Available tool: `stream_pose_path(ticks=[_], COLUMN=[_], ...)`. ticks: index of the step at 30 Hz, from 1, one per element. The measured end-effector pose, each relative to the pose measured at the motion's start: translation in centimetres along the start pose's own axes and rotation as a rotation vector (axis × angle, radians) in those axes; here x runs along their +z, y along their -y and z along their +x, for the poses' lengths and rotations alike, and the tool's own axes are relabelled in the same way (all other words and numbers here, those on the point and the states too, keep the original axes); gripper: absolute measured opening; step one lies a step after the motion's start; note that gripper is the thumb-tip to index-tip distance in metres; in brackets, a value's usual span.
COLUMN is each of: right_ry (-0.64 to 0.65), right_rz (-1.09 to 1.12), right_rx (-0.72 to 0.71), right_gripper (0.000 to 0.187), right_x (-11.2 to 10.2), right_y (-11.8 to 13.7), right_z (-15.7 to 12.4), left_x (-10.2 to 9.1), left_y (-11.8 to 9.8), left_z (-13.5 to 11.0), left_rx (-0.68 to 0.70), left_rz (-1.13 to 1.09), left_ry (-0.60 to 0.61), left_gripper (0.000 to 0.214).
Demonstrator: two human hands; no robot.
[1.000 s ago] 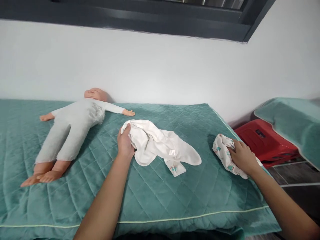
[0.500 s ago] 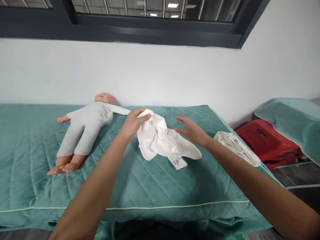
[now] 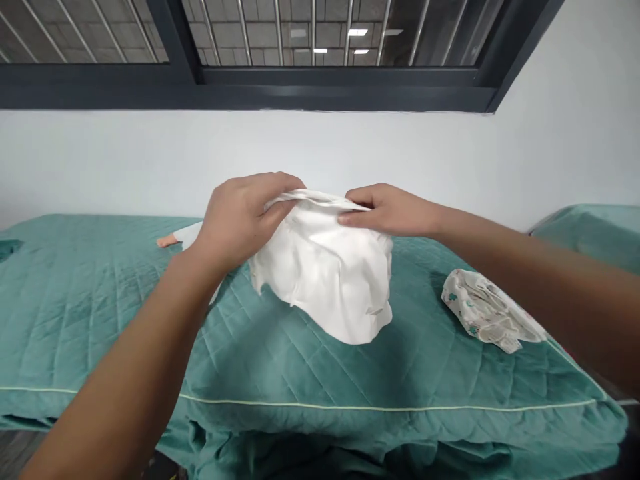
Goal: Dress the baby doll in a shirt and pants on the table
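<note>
A white cloth (image 3: 327, 273), which looks like a small baby garment, hangs between my two hands above the bed. My left hand (image 3: 253, 213) pinches its upper left edge, thumb toward me. On the upper right, my right hand (image 3: 385, 210) grips the same edge between thumb and fingers. The cloth's lower edge droops freely and is uneven. Behind my left hand and forearm lies a baby doll, mostly hidden; one doll hand (image 3: 167, 241) and a bit of white sleeve show.
A quilted green bedcover (image 3: 300, 373) spreads beneath everything. Folded patterned white fabric (image 3: 487, 310) lies on it at the right, below my right forearm. The white wall (image 3: 325, 147) and a dark-framed barred window (image 3: 340, 87) stand behind. Another green cover (image 3: 595, 230) shows at far right.
My right hand has closed on the white cloth, which is now lifted and spread between both hands. The view has shifted, and my left arm now covers most of the doll.
</note>
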State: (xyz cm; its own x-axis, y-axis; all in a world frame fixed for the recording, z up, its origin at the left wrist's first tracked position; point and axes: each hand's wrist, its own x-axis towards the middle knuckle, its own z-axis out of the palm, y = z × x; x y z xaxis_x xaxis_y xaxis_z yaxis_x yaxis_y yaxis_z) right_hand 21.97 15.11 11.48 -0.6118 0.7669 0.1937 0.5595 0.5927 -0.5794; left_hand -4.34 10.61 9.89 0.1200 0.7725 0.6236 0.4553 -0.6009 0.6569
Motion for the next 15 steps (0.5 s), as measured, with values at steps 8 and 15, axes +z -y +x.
stream_pose_path(ticks=[8, 15], right_ry=[-0.251, -0.303], right_rz=[-0.528, -0.331], right_rx=[0.174, 0.339], right_gripper=[0.017, 0.027], right_x=[-1.4, -2.8], right_y=[-3.3, -4.2], right_z=[-3.7, -8.6], left_x=[-0.6, -1.8], left_y=[2.3, 3.5], left_z=[-0.5, -1.0], left_rx=[0.034, -0.347], left_rz=[0.344, -0.157], left_ry=[-0.034, -0.091], left_gripper=[0.01, 0.019])
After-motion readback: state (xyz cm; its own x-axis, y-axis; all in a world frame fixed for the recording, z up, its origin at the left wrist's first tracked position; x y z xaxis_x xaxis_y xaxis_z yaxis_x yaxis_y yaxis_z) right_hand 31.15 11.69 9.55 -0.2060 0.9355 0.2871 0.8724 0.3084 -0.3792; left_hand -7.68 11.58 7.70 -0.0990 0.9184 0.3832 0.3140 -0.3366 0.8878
